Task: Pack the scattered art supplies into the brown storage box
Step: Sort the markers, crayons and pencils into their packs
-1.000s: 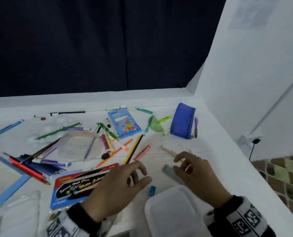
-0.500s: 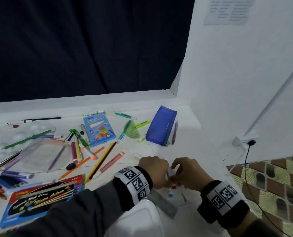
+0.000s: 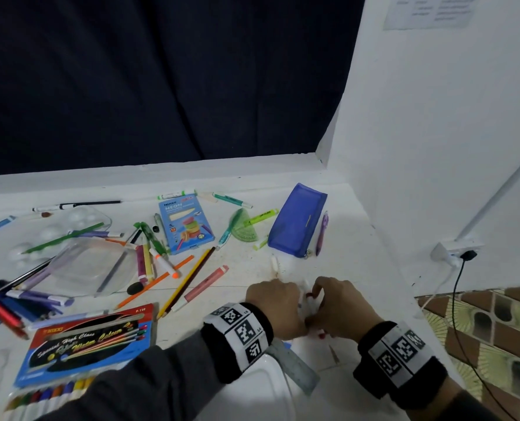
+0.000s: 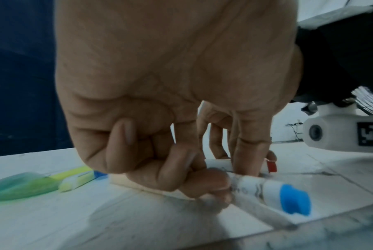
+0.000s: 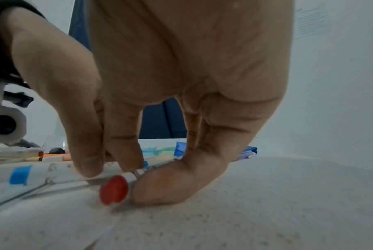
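My left hand (image 3: 275,305) pinches the blue-capped marker (image 4: 273,192) and my right hand (image 3: 337,308) the red-capped marker (image 5: 117,186), both on the white table (image 3: 359,268). Beyond my knuckles lies a blue "Ninso NEON" box (image 3: 186,227); left of my wrist, a "Water Colour" pack (image 3: 91,341).

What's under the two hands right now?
Two white markers on the table: the left hand pinches the blue-capped marker, the right hand the red-capped marker. Their far ends are hidden.

Two white markers lie on the table, one blue-capped (image 4: 288,199), one red-capped (image 5: 115,187), with pencils, pens and a blue pouch (image 3: 296,221) scattered beyond them.
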Motion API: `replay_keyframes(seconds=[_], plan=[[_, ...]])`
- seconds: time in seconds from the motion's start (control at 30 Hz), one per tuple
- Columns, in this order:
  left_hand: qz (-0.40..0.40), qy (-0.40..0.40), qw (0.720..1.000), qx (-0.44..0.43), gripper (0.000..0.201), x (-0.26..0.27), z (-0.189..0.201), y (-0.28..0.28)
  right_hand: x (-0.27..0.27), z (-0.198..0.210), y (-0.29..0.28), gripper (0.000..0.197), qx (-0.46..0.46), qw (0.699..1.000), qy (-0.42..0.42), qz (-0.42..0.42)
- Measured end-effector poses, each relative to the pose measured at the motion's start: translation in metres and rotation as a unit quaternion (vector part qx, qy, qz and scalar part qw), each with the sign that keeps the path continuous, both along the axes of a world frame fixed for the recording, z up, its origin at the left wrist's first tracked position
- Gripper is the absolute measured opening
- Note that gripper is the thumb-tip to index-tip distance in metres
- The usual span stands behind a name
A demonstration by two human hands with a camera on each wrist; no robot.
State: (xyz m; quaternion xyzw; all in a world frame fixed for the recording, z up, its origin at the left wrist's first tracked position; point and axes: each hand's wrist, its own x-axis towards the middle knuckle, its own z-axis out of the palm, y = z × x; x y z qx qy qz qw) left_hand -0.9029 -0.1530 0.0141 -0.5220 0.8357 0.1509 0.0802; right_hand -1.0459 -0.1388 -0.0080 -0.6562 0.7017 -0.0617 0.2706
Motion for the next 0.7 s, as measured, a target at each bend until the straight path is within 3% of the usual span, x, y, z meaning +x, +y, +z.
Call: replay_keyframes(seconds=[0.1,0.27,0.43,0.7], plan=[[0.046,0.031,0.998,0.03,0.048,0.013,0.01,-0.003,0.0,0.008,0.004,0.048,0.01,0.995,-0.092,-0.039],[0.127,0.188,0.972,0.06,0.025,0.056,0.03,0.005,0.016,0.025,0.013,0.068,0.016,0.964,-0.252,-0.08],[0.226,0.416,0.88,0.045,0.012,0.126,0.041,0.044,0.064,0.046,0.026,0.065,0.007,0.936,-0.348,-0.047],[0.353,0.557,0.752,0.007,0.016,0.248,0.044,0.121,0.173,0.054,0.041,0.067,0.034,0.902,-0.427,0.055]])
